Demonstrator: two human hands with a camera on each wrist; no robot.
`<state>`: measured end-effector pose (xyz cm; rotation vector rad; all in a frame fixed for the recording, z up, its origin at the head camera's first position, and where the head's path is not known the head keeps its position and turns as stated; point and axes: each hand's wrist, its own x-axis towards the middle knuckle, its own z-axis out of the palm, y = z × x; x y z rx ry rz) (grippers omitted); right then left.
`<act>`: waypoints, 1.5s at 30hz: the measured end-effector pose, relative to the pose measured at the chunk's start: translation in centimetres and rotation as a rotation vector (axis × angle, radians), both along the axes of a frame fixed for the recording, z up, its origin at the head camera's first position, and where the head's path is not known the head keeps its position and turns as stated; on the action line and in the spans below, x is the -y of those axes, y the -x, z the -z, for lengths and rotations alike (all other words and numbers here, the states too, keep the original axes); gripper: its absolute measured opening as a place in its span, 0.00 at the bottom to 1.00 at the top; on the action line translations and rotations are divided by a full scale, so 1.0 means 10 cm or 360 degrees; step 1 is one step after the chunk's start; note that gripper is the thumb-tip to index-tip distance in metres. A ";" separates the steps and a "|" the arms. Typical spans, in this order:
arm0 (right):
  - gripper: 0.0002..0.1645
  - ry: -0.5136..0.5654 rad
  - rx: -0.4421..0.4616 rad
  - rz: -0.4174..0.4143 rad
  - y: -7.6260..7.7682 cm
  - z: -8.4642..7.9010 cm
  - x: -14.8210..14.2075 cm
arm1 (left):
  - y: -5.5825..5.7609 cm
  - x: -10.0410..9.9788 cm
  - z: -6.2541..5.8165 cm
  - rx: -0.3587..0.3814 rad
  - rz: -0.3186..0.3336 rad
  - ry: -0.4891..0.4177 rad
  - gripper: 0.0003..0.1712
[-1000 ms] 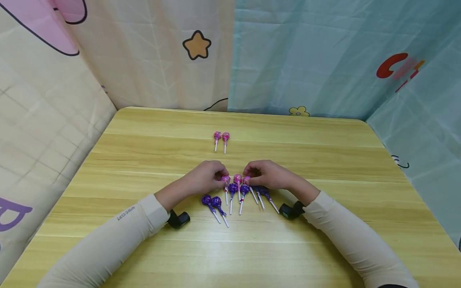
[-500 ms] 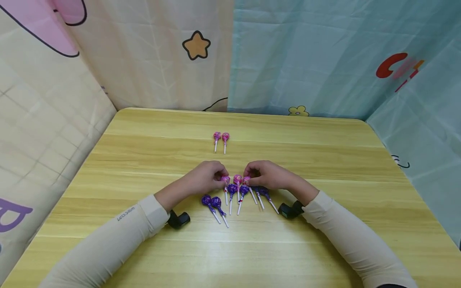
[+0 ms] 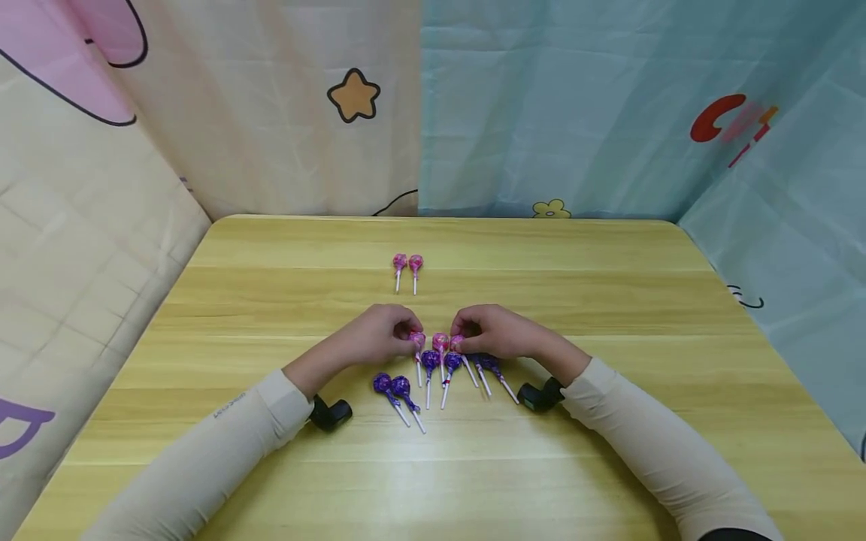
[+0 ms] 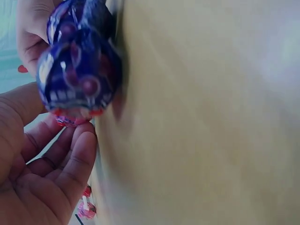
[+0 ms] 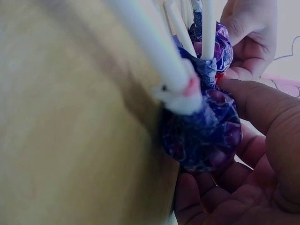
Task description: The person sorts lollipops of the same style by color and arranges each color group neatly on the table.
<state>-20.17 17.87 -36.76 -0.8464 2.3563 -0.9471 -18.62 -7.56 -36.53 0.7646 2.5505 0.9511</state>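
Note:
In the head view my left hand [image 3: 379, 334] pinches a pink-wrapped lollipop [image 3: 417, 341] by its candy end, at the left of a small row. My right hand [image 3: 499, 331] holds the candy end of another pink lollipop [image 3: 458, 343] between thumb and fingers. Between the two sits a third pink lollipop [image 3: 440, 343]. Just in front lie purple lollipops [image 3: 430, 360], sticks towards me; some are partly covered by the right hand. Close up, a purple lollipop [image 4: 79, 72] hides much of the left thumb's grip, and another purple lollipop [image 5: 206, 133] stands before the right fingers.
Two pink lollipops [image 3: 416, 261] lie side by side farther back on the wooden table [image 3: 575, 270]. A pair of purple lollipops [image 3: 402, 388] rests nearer, by the left wrist. Black wrist cameras [image 3: 330, 414] sit low beside both wrists. Printed curtains [image 3: 541, 113] enclose the table's back and sides.
The head view has shifted slightly, so everything appears a little lower and farther left. Both hands keep their grip on the pink lollipops, with hardly any movement over the table.

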 end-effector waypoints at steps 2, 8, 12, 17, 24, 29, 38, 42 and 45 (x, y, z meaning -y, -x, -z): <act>0.04 -0.0008 -0.0004 0.0004 0.00 -0.01 0.00 | 0.03 0.00 -0.01 0.0004 -0.0008 -0.0001 0.08; 0.04 -0.0023 0.0003 0.0003 0.01 0.00 0.00 | 0.11 0.01 -0.05 -0.0011 0.0005 0.0004 0.07; 0.04 -0.0023 0.0012 0.0005 0.02 0.00 0.00 | 0.17 0.01 -0.09 -0.0046 0.0044 -0.0006 0.07; 0.04 -0.0004 0.0023 -0.0004 0.00 0.00 0.01 | 0.25 0.01 -0.13 -0.0079 0.0087 -0.0012 0.08; 0.04 0.0008 0.0000 -0.0020 -0.01 -0.02 0.01 | 0.36 0.02 -0.15 -0.0102 0.0077 -0.0003 0.09; 0.04 0.0002 0.0004 -0.0012 0.00 -0.02 0.00 | 0.41 0.02 -0.14 -0.0078 0.0041 -0.0011 0.08; 0.04 -0.0010 0.0004 -0.0003 0.00 0.00 0.00 | 0.51 0.00 -0.16 -0.0121 0.0074 -0.0023 0.08; 0.04 -0.0007 0.0002 -0.0006 0.00 -0.01 0.00 | 0.57 -0.02 -0.20 -0.0139 0.0091 -0.0015 0.07; 0.04 -0.0010 0.0008 -0.0005 0.00 -0.01 0.01 | 0.60 -0.03 -0.22 -0.0160 0.0110 -0.0008 0.07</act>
